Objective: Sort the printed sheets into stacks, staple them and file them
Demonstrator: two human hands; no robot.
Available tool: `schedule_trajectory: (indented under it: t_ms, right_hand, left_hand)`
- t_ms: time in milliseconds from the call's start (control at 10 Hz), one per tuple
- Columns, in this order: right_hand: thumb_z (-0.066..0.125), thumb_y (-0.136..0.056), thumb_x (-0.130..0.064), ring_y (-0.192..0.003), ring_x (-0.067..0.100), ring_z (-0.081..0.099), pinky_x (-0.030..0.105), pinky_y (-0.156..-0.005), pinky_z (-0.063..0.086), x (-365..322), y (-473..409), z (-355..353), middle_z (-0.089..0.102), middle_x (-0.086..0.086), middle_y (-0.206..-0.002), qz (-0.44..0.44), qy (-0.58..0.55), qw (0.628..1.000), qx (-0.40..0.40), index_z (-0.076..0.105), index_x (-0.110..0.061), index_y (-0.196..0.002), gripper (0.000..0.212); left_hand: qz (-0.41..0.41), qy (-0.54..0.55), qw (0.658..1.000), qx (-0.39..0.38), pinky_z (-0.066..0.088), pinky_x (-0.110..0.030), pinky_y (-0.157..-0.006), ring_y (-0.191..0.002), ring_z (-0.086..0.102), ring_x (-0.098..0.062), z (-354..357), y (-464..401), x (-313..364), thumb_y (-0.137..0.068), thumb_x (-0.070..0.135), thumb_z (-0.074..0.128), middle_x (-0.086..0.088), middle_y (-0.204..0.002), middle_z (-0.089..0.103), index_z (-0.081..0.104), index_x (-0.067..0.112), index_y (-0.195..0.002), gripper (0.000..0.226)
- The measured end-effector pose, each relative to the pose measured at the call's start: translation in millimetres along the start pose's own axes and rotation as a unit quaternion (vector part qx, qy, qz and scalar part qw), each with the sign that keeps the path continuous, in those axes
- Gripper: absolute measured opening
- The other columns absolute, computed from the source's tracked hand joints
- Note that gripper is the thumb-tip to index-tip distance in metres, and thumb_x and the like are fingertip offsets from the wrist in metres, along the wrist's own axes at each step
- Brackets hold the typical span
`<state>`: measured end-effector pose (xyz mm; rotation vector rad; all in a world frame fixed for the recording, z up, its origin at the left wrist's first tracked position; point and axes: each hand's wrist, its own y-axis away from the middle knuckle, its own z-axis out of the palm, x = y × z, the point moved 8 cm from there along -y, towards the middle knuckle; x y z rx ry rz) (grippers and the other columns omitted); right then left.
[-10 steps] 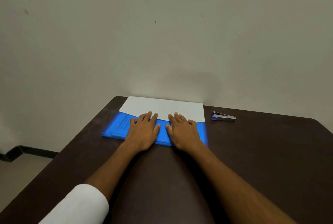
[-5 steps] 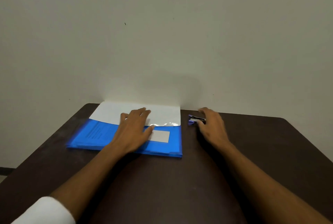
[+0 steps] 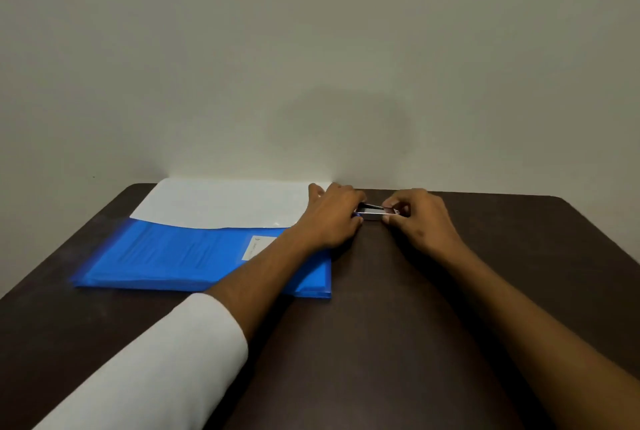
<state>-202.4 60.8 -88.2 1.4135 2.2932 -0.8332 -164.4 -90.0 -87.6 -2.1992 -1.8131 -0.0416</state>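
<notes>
Counts: 1 folder, 1 stapler, 2 hands.
My two hands, left hand and right hand; one stapler between them; one blue folder bearing one white label; one white paper stack, sheet count unreadable; one table.

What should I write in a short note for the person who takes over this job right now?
Left hand and right hand: both hold the small stapler, one at each end, on the table to the right of the folder.
Blue folder: flat on the table, white sheets sticking out of its far edge.
Done: sheets are in the folder.
Left: I cannot tell if they are stapled; check, staple, then file.
</notes>
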Motion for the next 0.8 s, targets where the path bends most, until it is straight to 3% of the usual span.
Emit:
schedule_trajectory:
  t_ms: [100,200,300,400,500,600,700,800]
  right_hand:
    - [0.082,-0.086,-0.017,-0.077,-0.001,0.061,0.018,-0.066,0.041,-22,-21,-22,0.07,-0.012,-0.082,-0.033,-0.027,0.999,-0.009,0.079,-0.023,-0.093,0.009]
    - [0.081,-0.088,-0.02,-0.079,0.005,0.064,0.021,-0.07,0.048,-66,-53,-21,0.073,-0.009,-0.087,-0.076,-0.073,0.994,-0.018,0.08,-0.023,-0.097,0.009]
    - [0.081,-0.083,-0.021,-0.084,0.014,0.066,0.031,-0.076,0.052,-108,-68,25,0.074,-0.005,-0.092,-0.108,-0.069,0.991,-0.032,0.079,-0.023,-0.096,0.013]
    - [0.079,-0.083,-0.02,-0.086,0.017,0.064,0.033,-0.074,0.052,-126,-63,84,0.07,-0.003,-0.093,-0.092,-0.059,0.992,-0.064,0.077,-0.023,-0.094,0.011]
    - [0.071,-0.095,-0.019,-0.095,0.02,0.06,0.036,-0.077,0.053,-132,-50,111,0.065,0.001,-0.101,-0.076,-0.041,0.992,-0.089,0.073,-0.019,-0.102,0.008]
    - [0.065,-0.101,-0.018,-0.103,0.019,0.057,0.034,-0.084,0.054,-136,-41,116,0.064,0.003,-0.113,-0.081,-0.001,0.992,-0.096,0.071,-0.016,-0.113,0.013]
    - [0.06,-0.103,-0.016,-0.109,0.022,0.056,0.036,-0.088,0.053,-145,-42,104,0.062,0.004,-0.121,-0.083,0.021,0.985,-0.147,0.066,-0.015,-0.122,0.021]
    - [0.054,-0.106,-0.021,-0.126,0.029,0.052,0.038,-0.104,0.044,-161,-40,72,0.056,0.008,-0.14,-0.098,0.036,0.974,-0.199,0.051,-0.011,-0.145,0.04]
  left_hand:
    - [0.038,0.001,0.998,0.043,0.027,-0.043,-0.094,-0.108,0.058,-0.019,-35,-13,-8,-0.099,0.023,0.057,0.001,-0.109,0.065,0.065,0.022,-0.111,0.014]
    - [0.034,-0.023,0.997,0.067,0.022,-0.037,-0.087,-0.104,0.053,-0.011,-90,-9,-43,-0.099,0.033,0.063,0.009,-0.109,0.063,0.067,0.029,-0.115,0.018]
    - [-0.028,-0.057,0.997,0.033,0.023,-0.037,-0.084,-0.107,0.056,-0.013,-108,14,-98,-0.095,0.034,0.066,0.009,-0.109,0.061,0.068,0.032,-0.113,0.018]
    - [-0.109,-0.024,0.994,-0.006,0.032,-0.041,-0.085,-0.109,0.059,-0.019,-85,44,-137,-0.094,0.03,0.069,0.008,-0.108,0.06,0.069,0.033,-0.111,0.017]
    - [-0.16,0.008,0.987,-0.013,0.042,-0.048,-0.097,-0.111,0.057,-0.018,-68,64,-147,-0.098,0.029,0.067,0.005,-0.116,0.06,0.069,0.028,-0.117,0.019]
    - [-0.175,-0.003,0.985,-0.011,0.048,-0.048,-0.096,-0.109,0.056,-0.021,-57,67,-142,-0.1,0.022,0.061,0.001,-0.12,0.061,0.068,0.022,-0.117,0.018]
    - [-0.18,-0.026,0.982,-0.051,0.047,-0.047,-0.094,-0.111,0.055,-0.026,-61,61,-135,-0.102,0.017,0.053,-0.002,-0.122,0.056,0.064,0.019,-0.119,0.02]
    - [-0.184,-0.049,0.975,-0.116,0.04,-0.05,-0.102,-0.127,0.049,-0.032,-67,62,-124,-0.1,0.013,0.052,-0.008,-0.137,0.049,0.052,0.017,-0.133,0.033]
